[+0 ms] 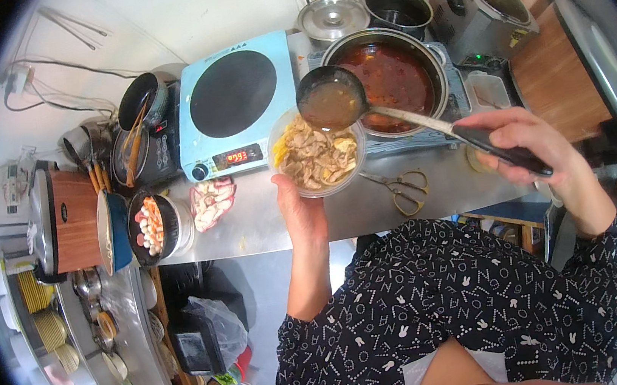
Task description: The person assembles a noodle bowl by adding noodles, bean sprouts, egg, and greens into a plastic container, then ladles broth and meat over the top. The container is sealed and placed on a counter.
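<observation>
Fingers of the right hand [527, 141] clamp the ladle [331, 100] handle; the left hand [299, 207] grips the clear plastic bowl [317, 153] of pale sliced food over the steel tabletop [372, 212]. Tipping slowly, low over the bowl, would likely avoid splashing; red broth glistens in the round metal pot [389, 77].

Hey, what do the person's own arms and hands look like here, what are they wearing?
Both hands, left hand and right hand, are bare: no gloves, rings or watch visible. The forearms are uncovered too. Sleeves end near the elbows, in dark fabric printed with small white letters, dots and rabbit shapes.
</observation>
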`<action>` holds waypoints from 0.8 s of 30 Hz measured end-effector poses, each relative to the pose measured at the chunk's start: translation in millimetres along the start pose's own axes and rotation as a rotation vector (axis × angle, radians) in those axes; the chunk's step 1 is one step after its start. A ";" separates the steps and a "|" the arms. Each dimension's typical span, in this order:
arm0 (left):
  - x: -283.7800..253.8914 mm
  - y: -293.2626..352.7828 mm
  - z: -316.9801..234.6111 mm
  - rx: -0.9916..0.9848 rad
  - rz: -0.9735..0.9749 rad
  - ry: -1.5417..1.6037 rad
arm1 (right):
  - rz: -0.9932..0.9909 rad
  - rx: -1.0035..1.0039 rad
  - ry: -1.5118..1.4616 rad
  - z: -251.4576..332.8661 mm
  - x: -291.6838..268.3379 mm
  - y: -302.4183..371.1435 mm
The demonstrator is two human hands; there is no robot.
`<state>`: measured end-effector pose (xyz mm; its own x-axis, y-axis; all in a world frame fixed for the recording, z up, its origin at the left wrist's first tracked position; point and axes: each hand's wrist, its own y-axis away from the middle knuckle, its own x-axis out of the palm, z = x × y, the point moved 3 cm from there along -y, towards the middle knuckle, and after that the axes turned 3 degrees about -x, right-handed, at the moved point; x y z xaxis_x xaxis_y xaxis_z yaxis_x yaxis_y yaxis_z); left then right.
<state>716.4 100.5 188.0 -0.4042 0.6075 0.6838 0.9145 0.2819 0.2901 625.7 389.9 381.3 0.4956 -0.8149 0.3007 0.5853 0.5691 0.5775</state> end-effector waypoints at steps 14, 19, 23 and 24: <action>5.0 3.2 -6.3 0.029 -0.067 -0.030 | -0.038 -0.774 1.268 -14.6 38.8 -4.8; 4.5 -2.0 -4.4 0.054 -0.044 -0.011 | -0.092 -0.647 1.335 -29.0 39.4 -2.0; 3.3 -4.6 -3.8 0.063 -0.035 -0.012 | -0.116 -0.675 1.372 -35.5 38.9 -0.1; 3.2 -4.9 -3.8 0.064 -0.036 -0.013 | -0.108 -0.693 1.359 -36.3 38.6 1.2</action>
<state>710.8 98.3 191.3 -0.4370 0.6055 0.6651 0.8969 0.3498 0.2707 668.8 363.1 366.0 0.4013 -0.3595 -0.8425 0.6400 0.7681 -0.0229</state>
